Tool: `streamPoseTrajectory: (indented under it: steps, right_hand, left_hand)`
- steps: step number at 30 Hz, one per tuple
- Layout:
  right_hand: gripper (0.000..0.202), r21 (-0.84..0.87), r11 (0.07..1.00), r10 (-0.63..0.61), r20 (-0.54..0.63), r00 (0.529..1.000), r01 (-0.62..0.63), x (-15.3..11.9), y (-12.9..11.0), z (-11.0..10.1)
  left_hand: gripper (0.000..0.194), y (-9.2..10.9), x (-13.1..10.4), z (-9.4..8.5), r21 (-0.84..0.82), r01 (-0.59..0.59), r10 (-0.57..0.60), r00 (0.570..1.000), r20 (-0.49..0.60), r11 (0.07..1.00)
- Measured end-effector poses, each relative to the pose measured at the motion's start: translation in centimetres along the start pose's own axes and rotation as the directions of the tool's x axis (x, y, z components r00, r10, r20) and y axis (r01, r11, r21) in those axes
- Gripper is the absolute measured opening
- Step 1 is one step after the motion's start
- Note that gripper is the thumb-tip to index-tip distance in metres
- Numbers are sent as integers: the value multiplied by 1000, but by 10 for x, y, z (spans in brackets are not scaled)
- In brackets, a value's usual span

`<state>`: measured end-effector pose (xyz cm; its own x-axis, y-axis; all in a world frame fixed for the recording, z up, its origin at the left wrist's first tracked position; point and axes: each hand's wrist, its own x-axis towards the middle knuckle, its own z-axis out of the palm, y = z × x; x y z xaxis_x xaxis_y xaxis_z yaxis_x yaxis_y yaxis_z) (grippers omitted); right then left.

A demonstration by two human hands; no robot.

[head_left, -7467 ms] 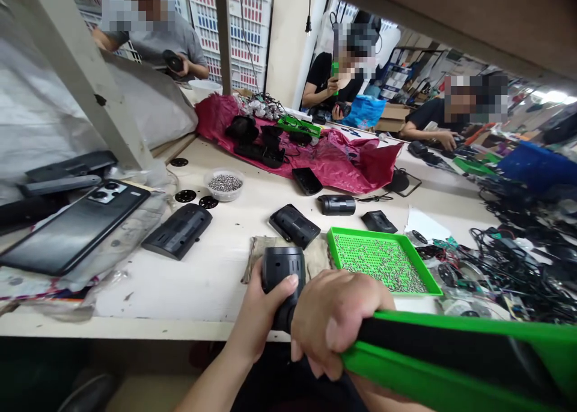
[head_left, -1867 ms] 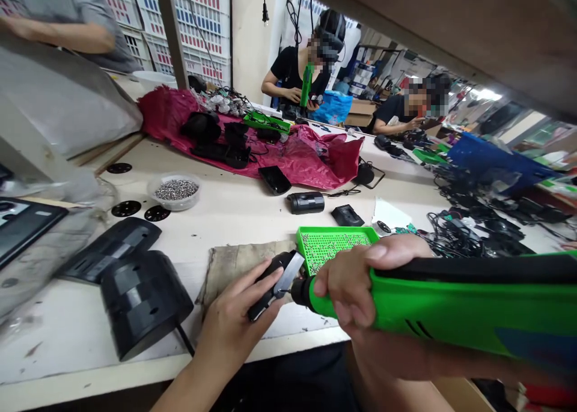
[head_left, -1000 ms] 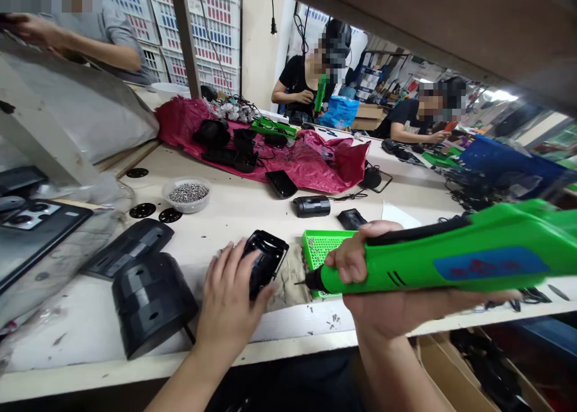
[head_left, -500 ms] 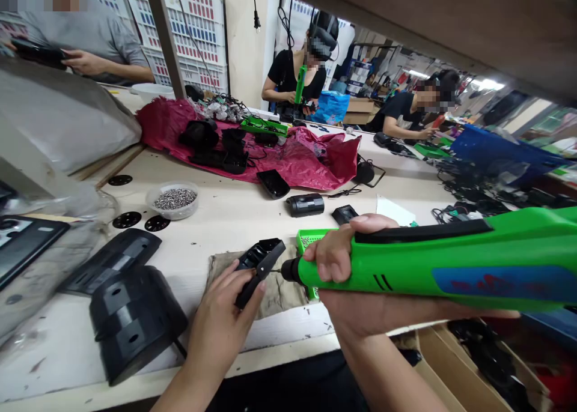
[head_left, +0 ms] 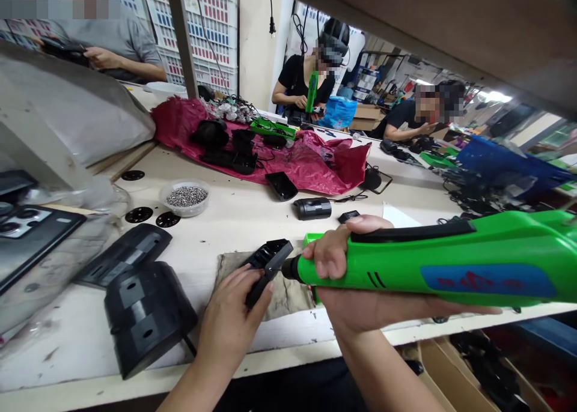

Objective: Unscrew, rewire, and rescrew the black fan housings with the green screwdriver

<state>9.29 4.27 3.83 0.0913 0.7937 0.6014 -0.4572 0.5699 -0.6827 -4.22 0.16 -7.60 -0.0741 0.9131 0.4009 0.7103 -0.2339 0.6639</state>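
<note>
My right hand (head_left: 342, 268) is wrapped round a green electric screwdriver (head_left: 396, 262), held level with its black nose pointing left. My left hand (head_left: 234, 304) grips a small black plastic housing (head_left: 273, 265), tilted up over a worn cloth (head_left: 288, 295). The screwdriver's nose is right at the housing's side face; the bit's tip and any screw under it are too small to make out. Behind my right hand a green tray (head_left: 311, 238) is mostly hidden. To the left lie a big black curved casing (head_left: 148, 316) and a flatter black casing (head_left: 126, 253).
A clear bowl of screws (head_left: 186, 197) stands near black perforated discs (head_left: 139, 214). Farther back, black parts lie on a pink sheet (head_left: 315, 160). A black cylinder part (head_left: 312, 208) sits mid-table. Several co-workers sit across the bench; a shelf edge (head_left: 406, 33) hangs overhead.
The screwdriver's nose has come closer to the housing, so less of the bit shows. The whole view has shifted slightly, moving the scene to the right.
</note>
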Motion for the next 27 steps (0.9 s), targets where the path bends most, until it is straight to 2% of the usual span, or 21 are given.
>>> streamPoseTrajectory:
  steps: [3, 10, 11, 13, 15, 17, 18, 20, 23, 25, 27]
  right_hand:
    - [69, 7, 1000, -3, -6, 1000, 3, 1, 3, 1]
    - [67, 94, 995, 9, 51, 999, -14, 0, 2, -4]
    - [68, 90, 996, 11, 51, 999, -16, 0, 0, -6]
    - [70, 67, 998, -8, 43, 999, 5, 1, -3, -12]
    - [74, 48, 998, -37, 23, 999, 36, 3, -6, -19]
    - [79, 50, 998, -28, -6, 1000, 28, 5, -6, -26]
    - [81, 59, 998, -1, -19, 1000, 3, 5, -5, -28]
    - [83, 85, 994, 66, -36, 997, -63, 5, -3, -30]
    - [81, 129, 986, 115, -38, 993, -110, 4, -2, -29]
    - [80, 154, 984, 96, -37, 995, -89, 3, -3, -27]
    - [81, 185, 982, 57, -38, 998, -49, 4, -5, -25]
  left_hand:
    - [26, 0, -1, 2, 30, 8, -8, 1000, 14, 1000]
    - [31, 4, -2, -2, 12, 104, -105, 981, 165, 994]
    - [33, 5, 0, -5, 1, 159, -156, 968, 197, 987]
    - [44, 5, 9, -11, -69, 354, -335, 922, 195, 933]
    - [56, 5, 20, -19, -240, 536, -512, 845, 156, 810]
    - [62, 5, 30, -24, -397, 601, -596, 788, 152, 694]
    - [62, 5, 33, -25, -430, 598, -599, 786, 152, 676]
    - [57, 5, 35, -24, -389, 560, -552, 821, 146, 731]
    - [38, 7, 30, -17, -137, 395, -368, 911, 188, 908]
    - [33, 10, 25, -12, 5, 275, -268, 930, 250, 961]
    - [33, 15, 21, -10, 76, 211, -224, 937, 268, 974]
